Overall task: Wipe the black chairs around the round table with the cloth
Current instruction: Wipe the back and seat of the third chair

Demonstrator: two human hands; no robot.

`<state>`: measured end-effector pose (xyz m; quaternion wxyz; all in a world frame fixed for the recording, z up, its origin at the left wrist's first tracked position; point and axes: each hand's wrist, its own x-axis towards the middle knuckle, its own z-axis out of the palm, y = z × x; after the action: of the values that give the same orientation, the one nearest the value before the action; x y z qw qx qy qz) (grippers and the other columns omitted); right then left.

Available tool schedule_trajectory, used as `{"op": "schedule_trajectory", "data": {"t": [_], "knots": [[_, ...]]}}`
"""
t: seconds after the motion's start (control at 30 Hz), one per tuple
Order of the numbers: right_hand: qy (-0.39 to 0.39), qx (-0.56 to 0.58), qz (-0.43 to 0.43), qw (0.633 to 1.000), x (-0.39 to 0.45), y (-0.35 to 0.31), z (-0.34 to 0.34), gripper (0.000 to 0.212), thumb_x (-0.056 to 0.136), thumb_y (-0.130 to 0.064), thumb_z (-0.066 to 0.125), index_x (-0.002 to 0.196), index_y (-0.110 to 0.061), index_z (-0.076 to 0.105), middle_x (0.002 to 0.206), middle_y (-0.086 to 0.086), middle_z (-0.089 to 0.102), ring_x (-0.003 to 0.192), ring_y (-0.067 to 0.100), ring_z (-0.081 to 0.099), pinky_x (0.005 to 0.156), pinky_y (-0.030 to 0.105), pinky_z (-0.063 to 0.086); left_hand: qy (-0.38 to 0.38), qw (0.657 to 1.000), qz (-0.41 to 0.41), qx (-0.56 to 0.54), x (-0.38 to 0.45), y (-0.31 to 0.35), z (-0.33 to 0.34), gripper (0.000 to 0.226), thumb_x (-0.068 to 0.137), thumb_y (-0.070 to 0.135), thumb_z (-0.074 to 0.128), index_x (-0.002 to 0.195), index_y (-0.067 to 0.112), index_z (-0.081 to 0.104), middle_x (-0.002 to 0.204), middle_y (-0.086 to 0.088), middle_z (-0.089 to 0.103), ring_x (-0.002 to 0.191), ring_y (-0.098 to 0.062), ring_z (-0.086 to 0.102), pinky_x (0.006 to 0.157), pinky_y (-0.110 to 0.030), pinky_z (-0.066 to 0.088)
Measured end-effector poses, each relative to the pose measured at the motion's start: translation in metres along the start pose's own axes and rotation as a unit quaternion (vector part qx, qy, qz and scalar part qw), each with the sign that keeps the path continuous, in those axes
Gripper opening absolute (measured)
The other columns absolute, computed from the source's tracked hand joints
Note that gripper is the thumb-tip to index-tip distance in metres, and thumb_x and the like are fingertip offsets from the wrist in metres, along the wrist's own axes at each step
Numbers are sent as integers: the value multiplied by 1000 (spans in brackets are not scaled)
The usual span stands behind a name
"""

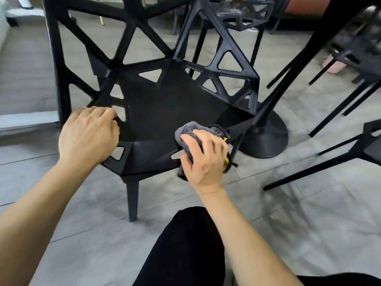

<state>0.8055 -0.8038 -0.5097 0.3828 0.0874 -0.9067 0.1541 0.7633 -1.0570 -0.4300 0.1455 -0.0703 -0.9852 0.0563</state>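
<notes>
My right hand is clamped around the grey cloth, fingers curled over a bunched wad of it, and I press that wad against the front right corner of the black chair seat. A bit of yellow trim pokes out under my knuckles on the outer side. I judge the bunching is deliberate: a thick pad gives my palm something to push through and keeps loose ends out of the triangular cut-outs along the seat rim.

My left hand lies palm down on the front left edge of the seat, fingers bent over the rim beside one cut-out, gripping only the chair. I read it as a brace, so the light frame does not slide or turn on the floor while the other hand rubs.

The seat faces me, its front edge nearest my knee and its open lattice back rising away toward the top of the view, so the chair's front-to-back line runs roughly from me outward, leaning a little left. The cloth's bunch runs along the right front edge, from the seat surface down over the lip.

Beyond it, the pedestal base of the worktop sits just beside the chair's right side. Another chair stands farther back, and more chair legs cross at the right.
</notes>
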Motion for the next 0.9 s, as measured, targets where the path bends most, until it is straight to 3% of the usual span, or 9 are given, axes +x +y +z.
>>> {"op": "schedule_trajectory", "data": {"t": [0.1, 0.2, 0.33, 0.47, 0.6, 0.67, 0.73, 0.83, 0.9], "knots": [[-20, -10, 32, 999, 23, 70, -6, 38, 81, -17, 65, 118, -20, 71, 121, 7, 62, 111, 31, 58, 92, 44, 43, -13, 1000, -12, 0, 0, 1, 2, 18, 97, 16, 47, 100, 6, 62, 103, -21, 69, 98, -45, 61, 89, -53, 44], [-10, -7, 166, 986, 43, 140, -10, 36, 91, -21, 55, 125, -17, 64, 124, 13, 55, 110, 37, 54, 93, 46, 44, -7, 1000, -26, -6, 0, 3, 4, 19, 97, 16, 47, 102, 6, 62, 103, -21, 69, 99, -45, 60, 91, -54, 44], [7, 1, 270, 963, 40, 128, -5, 35, 93, -17, 52, 126, -13, 57, 119, 18, 50, 97, 38, 48, 84, 54, 47, -4, 999, -34, -5, 1, 4, 7, 25, 98, 18, 40, 101, 7, 62, 103, -20, 70, 99, -44, 61, 90, -52, 43], [8, 14, 209, 978, 0, 50, -17, 34, 87, -12, 62, 121, -13, 65, 113, 12, 54, 92, 31, 47, 73, 44, 46, -4, 999, -41, -7, 1, 5, 6, 36, 94, 23, 35, 101, 6, 65, 102, -19, 71, 97, -43, 62, 91, -51, 42], [-86, 51, 130, 986, -34, -22, -30, 32, 85, -23, 68, 117, -19, 68, 110, 7, 54, 93, 25, 47, 70, 39, 51, -13, 999, -48, -15, 0, 6, 5, 38, 94, 23, 34, 102, 5, 66, 103, -19, 71, 101, -42, 63, 98, -52, 43], [-100, 57, 77, 990, -20, -22, -34, 29, 85, -22, 65, 114, -20, 68, 106, 5, 56, 89, 24, 48, 68, 41, 52, -22, 999, -42, -26, -1, 12, 10, 41, 95, 28, 33, 106, 9, 68, 110, -15, 71, 112, -38, 61, 107, -51, 39], [-65, 63, 54, 994, 13, -6, -37, 30, 85, -19, 63, 114, -18, 69, 104, 5, 58, 89, 26, 51, 73, 41, 51, -48, 997, -11, -55, -1, 27, 16, 47, 97, 38, 32, 116, 15, 68, 121, -9, 69, 125, -33, 56, 115, -48, 31], [-3, 71, 74, 995, 80, 26, -34, 39, 87, -18, 63, 126, -17, 64, 112, 7, 56, 98, 28, 52, 84, 36, 47, -105, 985, 0, -134, 6, 59, 17, 60, 97, 52, 23, 137, 24, 58, 146, -3, 55, 142, -26, 41, 121, -41, 22], [-12, 84, 82, 993, 118, 49, -17, 40, 92, -24, 61, 131, -20, 60, 116, 6, 54, 106, 27, 52, 90, 35, 47, -108, 981, -26, -159, 10, 71, 22, 60, 97, 54, 23, 141, 26, 54, 151, 0, 49, 143, -24, 39, 120, -39, 23]]}}
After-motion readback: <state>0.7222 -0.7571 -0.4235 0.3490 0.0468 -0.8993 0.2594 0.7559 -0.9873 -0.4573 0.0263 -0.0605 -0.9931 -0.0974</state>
